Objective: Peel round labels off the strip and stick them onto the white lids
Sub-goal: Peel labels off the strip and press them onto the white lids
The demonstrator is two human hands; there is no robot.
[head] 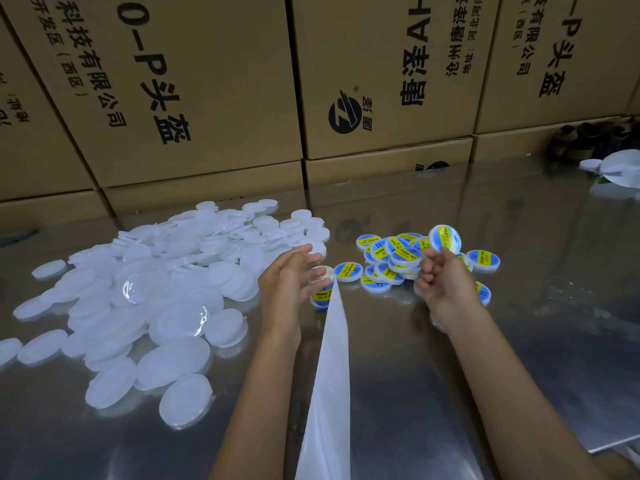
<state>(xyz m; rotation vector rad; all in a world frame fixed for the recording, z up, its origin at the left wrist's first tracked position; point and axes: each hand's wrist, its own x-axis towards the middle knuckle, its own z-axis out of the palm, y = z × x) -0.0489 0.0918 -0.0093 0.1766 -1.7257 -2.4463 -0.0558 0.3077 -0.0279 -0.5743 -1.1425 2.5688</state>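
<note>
Brown cardboard boxes point(214, 81) printed with black characters stand stacked along the far edge of the shiny metal table point(450, 358), and I see them mirrored faintly in its surface. On my left side of the table lies a wide heap of plain white lids point(152, 296), many overlapping, some lying loose at the near edge. To the right, well apart from that heap, sits a smaller cluster of labelled lids point(391, 261), each showing a round blue and yellow sticker.

My left hand point(289, 282) is raised just above the table with its fingers fairly straight and close together, touching the top end of the white backing strip point(329, 375). A blue and yellow label point(320, 296) shows at the strip's top, just under those fingers, and 1 small white lid point(322, 273) sits right behind the fingertips; I cannot tell whether the fingers actually pinch the strip or only rest against it. From there the strip runs down between my 2 forearms to the bottom of the view, widening as it comes.

My right hand point(443, 282) is curled, and its fingertips hold 1 labelled lid point(445, 239) tilted up on edge above the labelled cluster. At the far right edge lies some white material point(620, 168), too blurred for me to identify.
</note>
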